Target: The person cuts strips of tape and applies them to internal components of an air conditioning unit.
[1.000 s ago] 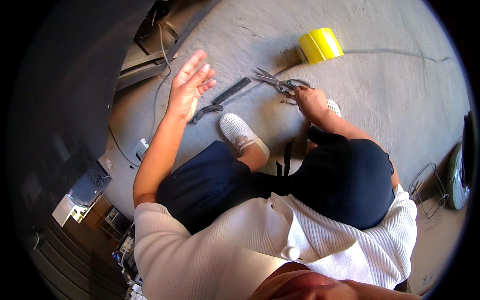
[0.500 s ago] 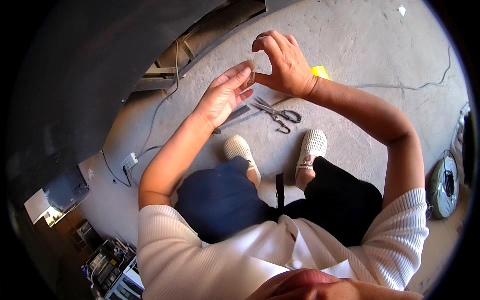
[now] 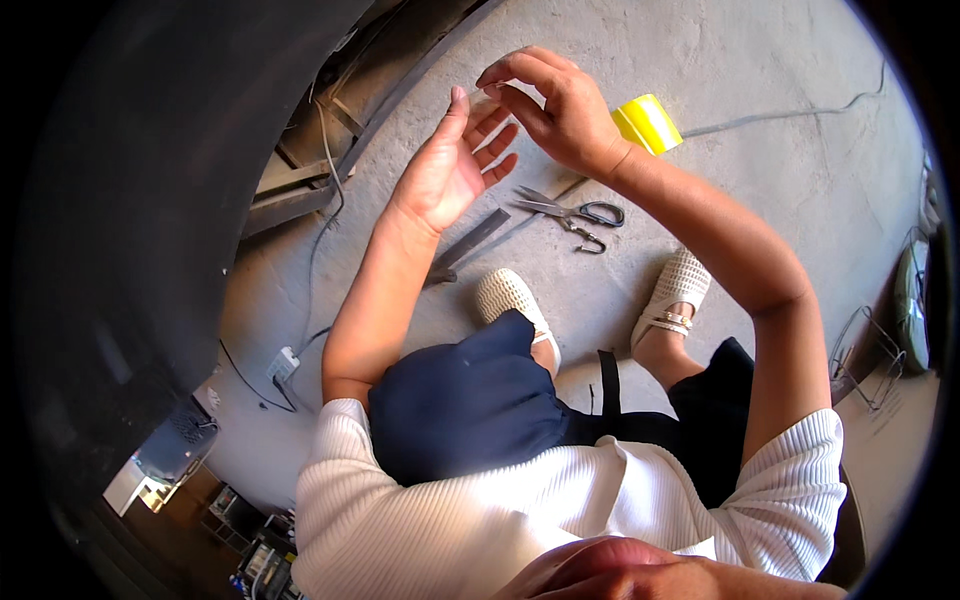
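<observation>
My left hand (image 3: 445,180) is raised over the floor with its palm turned up, thumb up and fingers apart. Close beside its thumb, the thumb and forefinger of my right hand (image 3: 560,110) come together in a pinch. A small piece of clear film (image 3: 483,104) shows faintly between the two hands; its edges are hard to make out. On the floor below lie black-handled scissors (image 3: 572,211), their blades pointing left. A dark flat metal bar (image 3: 470,245) lies beside them, near my left wrist. Beyond my right wrist sits a yellow roll of tape (image 3: 648,124).
A large dark panel (image 3: 150,200) fills the left side, with a frame (image 3: 290,195) under its edge. A grey cable (image 3: 780,118) crosses the concrete floor; a white power strip (image 3: 284,363) lies at left. A wire stand (image 3: 870,355) is at right.
My left thumb and fingers have spread apart from the clear piece. The right thumb and forefinger have closed together. The view has shifted, and more of the yellow roll shows.
</observation>
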The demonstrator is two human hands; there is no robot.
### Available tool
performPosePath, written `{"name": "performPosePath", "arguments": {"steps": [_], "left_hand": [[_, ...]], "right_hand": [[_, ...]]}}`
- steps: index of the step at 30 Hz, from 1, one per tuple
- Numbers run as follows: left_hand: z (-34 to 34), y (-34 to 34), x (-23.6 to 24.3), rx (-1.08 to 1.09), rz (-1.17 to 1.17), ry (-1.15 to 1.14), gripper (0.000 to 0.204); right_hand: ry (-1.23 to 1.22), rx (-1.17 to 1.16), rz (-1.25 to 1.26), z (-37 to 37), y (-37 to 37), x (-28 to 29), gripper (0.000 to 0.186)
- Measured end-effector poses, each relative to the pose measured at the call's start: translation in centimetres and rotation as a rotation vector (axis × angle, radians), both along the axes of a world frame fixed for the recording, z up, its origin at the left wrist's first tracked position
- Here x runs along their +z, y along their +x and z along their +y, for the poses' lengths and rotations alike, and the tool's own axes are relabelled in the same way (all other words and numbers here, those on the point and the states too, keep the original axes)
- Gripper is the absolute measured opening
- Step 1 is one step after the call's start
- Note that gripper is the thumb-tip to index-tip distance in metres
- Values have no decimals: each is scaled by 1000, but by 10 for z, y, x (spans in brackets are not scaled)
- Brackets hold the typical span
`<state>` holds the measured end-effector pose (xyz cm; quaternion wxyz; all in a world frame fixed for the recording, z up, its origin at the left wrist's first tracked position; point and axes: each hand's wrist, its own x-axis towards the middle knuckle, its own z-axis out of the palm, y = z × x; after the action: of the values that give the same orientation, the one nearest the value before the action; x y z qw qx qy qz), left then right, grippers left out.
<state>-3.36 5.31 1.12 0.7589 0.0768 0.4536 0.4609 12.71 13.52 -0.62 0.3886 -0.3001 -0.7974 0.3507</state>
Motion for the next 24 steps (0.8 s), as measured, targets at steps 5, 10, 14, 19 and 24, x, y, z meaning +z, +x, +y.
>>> {"name": "performPosePath", "arguments": {"steps": [5,10,14,19,24], "left_hand": [[7,-7,-7,-71,-33,35,72],[15,-27,-3,164,-136,-36,66],[14,-35,-18,309,-226,-72,55],[15,-27,-19,529,-173,-296,57],[19,-37,-13,373,43,-55,38]], "right_hand": [[-184,-204,140,-8,-25,-19,11],[-402,-295,362,-2,-44,-32,14],[-510,-257,401,-1,-56,-31,16],[-530,-314,494,7,-58,-32,18],[-550,-244,444,12,-52,-29,19]]}}
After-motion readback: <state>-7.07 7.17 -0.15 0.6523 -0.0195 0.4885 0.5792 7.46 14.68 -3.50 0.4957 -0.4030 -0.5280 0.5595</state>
